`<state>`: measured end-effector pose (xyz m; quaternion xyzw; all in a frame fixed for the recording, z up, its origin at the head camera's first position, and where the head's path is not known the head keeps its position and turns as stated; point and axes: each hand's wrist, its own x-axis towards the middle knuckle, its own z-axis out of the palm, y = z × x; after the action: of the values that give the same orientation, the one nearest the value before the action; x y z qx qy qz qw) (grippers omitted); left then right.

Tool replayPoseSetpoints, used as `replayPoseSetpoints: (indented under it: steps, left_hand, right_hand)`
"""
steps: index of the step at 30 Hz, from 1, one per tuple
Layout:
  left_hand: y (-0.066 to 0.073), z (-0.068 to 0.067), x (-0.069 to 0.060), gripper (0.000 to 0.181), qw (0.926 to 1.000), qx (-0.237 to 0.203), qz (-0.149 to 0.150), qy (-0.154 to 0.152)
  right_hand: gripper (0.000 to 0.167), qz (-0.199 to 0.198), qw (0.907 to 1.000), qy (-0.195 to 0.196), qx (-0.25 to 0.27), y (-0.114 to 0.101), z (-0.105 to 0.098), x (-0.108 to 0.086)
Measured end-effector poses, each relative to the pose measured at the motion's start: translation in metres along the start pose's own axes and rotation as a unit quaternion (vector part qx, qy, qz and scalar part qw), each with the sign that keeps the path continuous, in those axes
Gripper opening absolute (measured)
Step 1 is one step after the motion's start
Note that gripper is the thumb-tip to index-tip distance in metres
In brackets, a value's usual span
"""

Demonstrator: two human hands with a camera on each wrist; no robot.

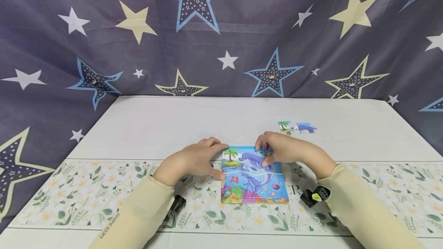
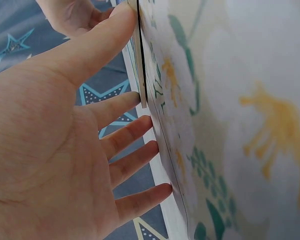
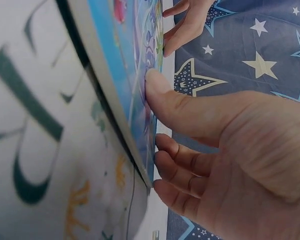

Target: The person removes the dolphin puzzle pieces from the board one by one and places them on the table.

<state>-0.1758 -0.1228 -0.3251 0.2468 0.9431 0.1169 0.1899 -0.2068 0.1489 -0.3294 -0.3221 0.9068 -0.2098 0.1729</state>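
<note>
Currently both hands work at a picture puzzle point(image 1: 254, 180), lying flat on the near-middle part of the worktop point(image 1: 194, 122). Puzzle shows dolphins, a palm island at its far left corner, coral along its near edge. Left hand point(image 1: 198, 160) is at the puzzle's left side: fingers loose and spread, thumb touching the left edge, index fingertip at the far left corner; left wrist view shows the other fingertips down on the cloth just beyond the board. Right hand point(image 1: 283, 147) reaches over the far right part: thumb pressed on the puzzle face near the upper dolphin, fingers loosely bent at the far edge, clear gap between thumb and fingers. Small dark patch shows in that gap, cannot tell what it is

Loose bits: a palm-tree piece point(image 1: 284, 125) and a dolphin piece point(image 1: 306, 128), side by side on the white far right part of the worktop, just beyond the right hand. A flowered band point(image 1: 114, 195) crosses the worktop left to right, puzzle mostly over it. Pale sleeves point(image 1: 138, 210) on both arms, lettering on the left one; black devices point(image 1: 313, 196) at both wrists. Dark star-print curtain point(image 1: 214, 43) hangs behind the far edge
</note>
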Motion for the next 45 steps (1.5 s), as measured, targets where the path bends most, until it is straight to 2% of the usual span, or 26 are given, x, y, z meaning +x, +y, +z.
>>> replayPoseSetpoints:
  steps: [11,19,24,37,41,45]
  left_hand:
    - [-0.0004,0.0003,-0.0003,0.085,1.0,-0.004,-0.007,-0.003]
    - [-0.0009,0.0011,0.0,0.085,1.0,-0.004,-0.008,-0.002]
    - [-0.001,0.0011,0.0003,0.085,1.0,-0.004,-0.007,-0.004]
    - [-0.0011,0.0013,0.0007,0.086,1.0,-0.006,-0.002,0.0]
    - [-0.0006,0.0008,0.0005,0.085,1.0,-0.005,-0.003,0.0]
    - [-0.0003,0.0008,0.0003,0.085,1.0,-0.005,-0.003,-0.001]
  right_hand:
    - [0.035,0.013,0.9998,0.008,0.011,0.003,0.0008,0.0017]
    - [0.035,0.042,0.9991,0.007,0.006,0.0036,-0.0004,0.0019]
    - [0.034,0.047,0.9989,0.006,0.007,0.0031,-0.001,0.0003]
    - [0.037,0.041,0.999,0.006,-0.014,0.0019,-0.0023,0.0005]
    - [0.035,0.03,0.9995,0.008,0.01,0.004,-0.0038,-0.0002]
    - [0.027,0.011,0.9989,0.011,0.044,0.0074,-0.0081,-0.0027]
